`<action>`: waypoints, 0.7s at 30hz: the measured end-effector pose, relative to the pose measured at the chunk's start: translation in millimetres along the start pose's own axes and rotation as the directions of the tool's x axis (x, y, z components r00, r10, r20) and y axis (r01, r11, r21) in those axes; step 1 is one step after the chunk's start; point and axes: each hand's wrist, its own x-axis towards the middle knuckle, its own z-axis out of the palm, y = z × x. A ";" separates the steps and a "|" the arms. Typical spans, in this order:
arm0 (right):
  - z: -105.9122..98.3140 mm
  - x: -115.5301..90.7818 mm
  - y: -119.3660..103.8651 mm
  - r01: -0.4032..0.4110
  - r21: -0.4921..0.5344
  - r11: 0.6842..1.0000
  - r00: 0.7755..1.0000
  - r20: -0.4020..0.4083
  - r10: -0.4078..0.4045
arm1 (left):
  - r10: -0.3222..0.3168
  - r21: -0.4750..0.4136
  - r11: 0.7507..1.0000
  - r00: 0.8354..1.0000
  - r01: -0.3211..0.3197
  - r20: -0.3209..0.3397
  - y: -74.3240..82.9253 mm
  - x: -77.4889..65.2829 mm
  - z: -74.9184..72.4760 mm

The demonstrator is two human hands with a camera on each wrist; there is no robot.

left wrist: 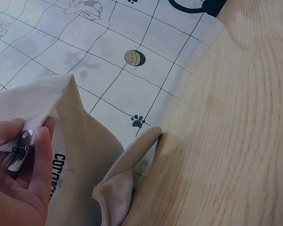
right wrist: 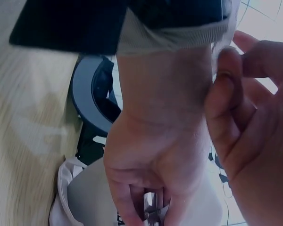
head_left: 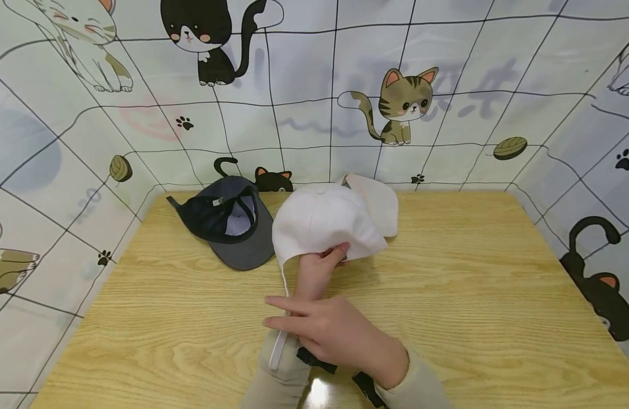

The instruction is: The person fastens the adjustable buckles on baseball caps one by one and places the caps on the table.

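My left hand (head_left: 314,275) holds a white baseball cap (head_left: 322,221) from below, thumb and fingers gripping its rear edge. Close up in the left wrist view, a metal buckle (left wrist: 23,146) lies between those fingers, and dark lettering (left wrist: 56,172) shows inside the cap. From the cap hangs a thin white strap (head_left: 277,352) over the left forearm. Crossing above that forearm, my right hand (head_left: 340,335) has two fingers extended and spread over the strap. Its thumb is hidden in the head view, and whether the strap is pinched there is unclear.
A dark grey cap (head_left: 243,250) lies on its side at the back left of the wooden table (head_left: 473,295). Behind the held cap sits another pale cap (head_left: 383,207), partly covered. Cat-patterned cloth (head_left: 304,119) encloses the back and sides.
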 end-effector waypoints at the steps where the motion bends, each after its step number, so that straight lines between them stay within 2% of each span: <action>1: 1.2 -0.1 -0.8 0.006 -0.005 1.000 1.000 0.015 -0.006 | 0.004 -0.003 1.000 1.000 -0.004 0.002 -2.5 0.9 -0.9; 4: 3.6 -0.4 -2.0 0.009 0.019 1.000 0.999 0.052 -0.010 | 0.002 -0.002 1.000 1.000 -0.002 -0.001 1.3 -1.5 -0.4; 7: 4.1 -1.1 0.0 0.015 0.060 0.998 0.998 0.054 -0.019 | -0.014 0.018 1.000 1.000 0.015 -0.019 12.5 -6.5 3.2; 10: 2.1 -1.1 3.6 0.022 0.090 0.996 1.000 0.014 -0.024 | -0.046 0.044 0.998 0.998 0.048 -0.041 24.0 -11.6 7.4; 14: -3.1 -1.2 10.0 0.023 0.108 0.994 0.996 -0.084 -0.014 | -0.084 0.021 0.996 0.995 0.085 -0.044 35.5 -15.4 10.8; 17: -9.0 -3.3 16.3 -0.012 0.121 0.993 0.991 -0.131 0.028 | -0.060 -0.017 0.998 0.998 0.060 -0.015 39.7 -15.5 11.0; 21: -17.7 -8.9 27.0 -0.068 0.161 0.985 0.979 -0.178 0.097 | -0.035 -0.067 0.997 0.998 0.039 0.060 41.4 -13.6 9.4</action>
